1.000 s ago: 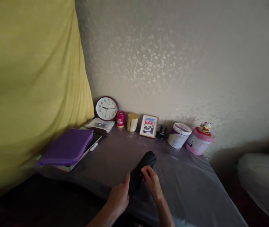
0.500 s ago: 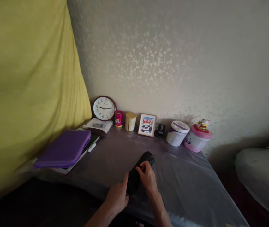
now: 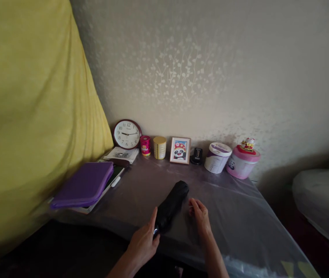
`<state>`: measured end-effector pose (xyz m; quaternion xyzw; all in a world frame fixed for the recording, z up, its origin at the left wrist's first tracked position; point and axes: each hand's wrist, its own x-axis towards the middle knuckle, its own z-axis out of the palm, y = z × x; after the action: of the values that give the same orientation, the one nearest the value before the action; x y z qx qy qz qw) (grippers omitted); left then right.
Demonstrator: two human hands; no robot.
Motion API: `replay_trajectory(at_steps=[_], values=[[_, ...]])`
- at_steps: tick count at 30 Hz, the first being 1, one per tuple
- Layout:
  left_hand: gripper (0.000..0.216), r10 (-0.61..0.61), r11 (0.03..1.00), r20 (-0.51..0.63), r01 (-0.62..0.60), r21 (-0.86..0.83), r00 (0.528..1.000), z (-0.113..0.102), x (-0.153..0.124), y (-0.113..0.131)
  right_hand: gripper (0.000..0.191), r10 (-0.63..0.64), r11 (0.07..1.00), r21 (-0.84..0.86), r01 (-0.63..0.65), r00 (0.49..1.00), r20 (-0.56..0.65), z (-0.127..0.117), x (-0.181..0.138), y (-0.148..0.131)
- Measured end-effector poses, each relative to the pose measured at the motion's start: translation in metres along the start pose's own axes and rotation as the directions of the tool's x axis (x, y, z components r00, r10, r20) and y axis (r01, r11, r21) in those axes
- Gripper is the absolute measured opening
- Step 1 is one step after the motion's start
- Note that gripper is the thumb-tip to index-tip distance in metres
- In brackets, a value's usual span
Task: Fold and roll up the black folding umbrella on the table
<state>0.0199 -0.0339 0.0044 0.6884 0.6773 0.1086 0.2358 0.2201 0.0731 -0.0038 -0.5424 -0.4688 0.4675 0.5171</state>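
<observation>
A black folded umbrella (image 3: 172, 204) lies slanted on the table (image 3: 234, 216), which is covered with a grey plastic sheet. My left hand (image 3: 144, 241) holds its near end, the thumb stretched up along its side. My right hand (image 3: 200, 216) rests on the table just right of the umbrella, apart from it, with the fingers loosely spread and nothing in them.
Along the wall stand a round clock (image 3: 127, 134), a red tin (image 3: 145, 145), a yellow tin (image 3: 159, 147), a panda picture frame (image 3: 180, 150), a white tub (image 3: 217, 157) and a pink tub (image 3: 242, 162). A purple case (image 3: 85, 185) lies left. A yellow curtain (image 3: 31, 116) hangs left.
My right hand has let go of the umbrella and moved to the right onto the table. The left hand stays at the umbrella's near end. The view has shifted slightly.
</observation>
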Motion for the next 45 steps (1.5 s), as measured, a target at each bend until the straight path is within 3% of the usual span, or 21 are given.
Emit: replay_trajectory(at_steps=[3,7,9,12,14,17,20,24,28,30,37,40,45], values=[[0.078,-0.02,1.0,-0.011,0.02,0.011,1.0,-0.003,-0.005,0.007,0.035,-0.019,1.0,-0.018,0.019,0.999,0.033,-0.003,-0.005,0.002],[0.076,-0.028,0.991,-0.033,0.032,0.132,0.999,-0.003,-0.008,0.014,0.034,-0.205,0.97,-0.104,0.221,0.968,0.146,0.017,-0.006,-0.007],[0.076,-0.024,0.984,-0.038,0.03,0.173,0.999,-0.001,-0.008,0.015,0.029,-0.327,0.911,-0.181,0.37,0.917,0.23,0.031,-0.005,-0.015],[0.076,-0.01,0.982,-0.036,0.017,0.19,0.999,0.0,-0.008,0.015,0.027,-0.476,0.741,-0.316,0.593,0.795,0.376,0.047,-0.006,-0.025],[0.074,-0.002,0.982,-0.034,0.008,0.188,0.999,0.001,-0.007,0.014,0.031,-0.505,0.641,-0.369,0.673,0.732,0.458,0.052,-0.007,-0.028],[0.075,-0.007,0.982,-0.034,0.013,0.188,0.999,0.001,-0.005,0.014,0.036,-0.488,0.571,-0.419,0.706,0.702,0.519,0.055,-0.008,-0.028],[0.078,-0.025,0.985,-0.031,0.03,0.17,0.999,0.0,-0.002,0.014,0.035,-0.473,0.594,-0.423,0.684,0.722,0.504,0.056,-0.006,-0.024],[0.077,-0.049,0.984,0.003,0.048,0.174,0.999,-0.002,0.0,0.015,0.028,-0.476,0.719,-0.308,0.623,0.764,0.436,0.056,-0.003,-0.016],[0.073,-0.04,0.982,0.001,0.04,0.183,0.999,-0.002,0.001,0.014,0.019,-0.365,0.912,-0.058,0.406,0.869,0.335,0.042,-0.005,-0.012],[0.073,-0.04,0.983,0.001,0.04,0.179,0.999,-0.001,0.002,0.012,0.019,-0.277,0.958,0.014,0.288,0.91,0.309,0.024,-0.007,-0.011],[0.072,-0.044,0.983,-0.012,0.045,0.176,0.999,0.002,0.004,0.008,0.031,-0.199,0.965,-0.17,0.2,0.98,0.027,-0.051,-0.013,0.01],[0.073,-0.054,0.982,-0.048,0.061,0.177,0.997,0.001,0.003,0.01,0.032,-0.182,0.957,-0.23,0.179,0.983,0.005,-0.063,-0.016,0.022],[0.075,-0.031,0.961,-0.121,0.063,0.268,0.992,0.002,-0.003,0.016,0.03,-0.193,0.946,-0.26,0.193,0.981,0.024,-0.062,-0.018,0.027]])
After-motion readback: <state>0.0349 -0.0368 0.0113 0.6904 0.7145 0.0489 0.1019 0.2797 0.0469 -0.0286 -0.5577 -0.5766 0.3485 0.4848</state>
